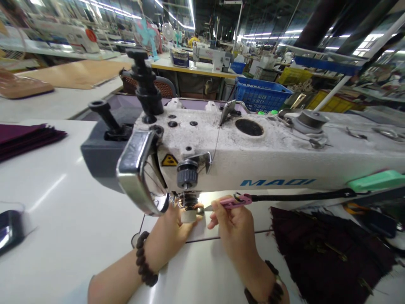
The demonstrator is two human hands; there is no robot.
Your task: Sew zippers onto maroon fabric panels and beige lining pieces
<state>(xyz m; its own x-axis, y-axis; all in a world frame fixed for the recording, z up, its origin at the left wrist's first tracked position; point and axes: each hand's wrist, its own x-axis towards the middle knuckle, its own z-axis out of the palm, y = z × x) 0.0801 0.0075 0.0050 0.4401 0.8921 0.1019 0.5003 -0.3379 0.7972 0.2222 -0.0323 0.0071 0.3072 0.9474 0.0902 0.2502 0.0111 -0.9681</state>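
My left hand [174, 226] is under the head of a white sewing machine [215, 164], its fingers closed and partly hidden by the tension knob and a pale round part. At its fingertips sits a small round metal part [200, 210] that looks like a bobbin case. My right hand [232, 221] pinches a pink-handled tool [236, 201], which resembles thread snips. The tool's pointed metal tip reaches left to the round part; whether they touch, I cannot tell. A black cord [297, 196] runs right from the pink handle's end.
Dark maroon cloth [325, 253] lies right of my right hand. Folded maroon fabric [28, 139] is at the left, with a dark shiny object [11, 230] nearer me. A metal thread lever [134, 169] juts toward me. Behind the machine stands a blue basket [262, 95].
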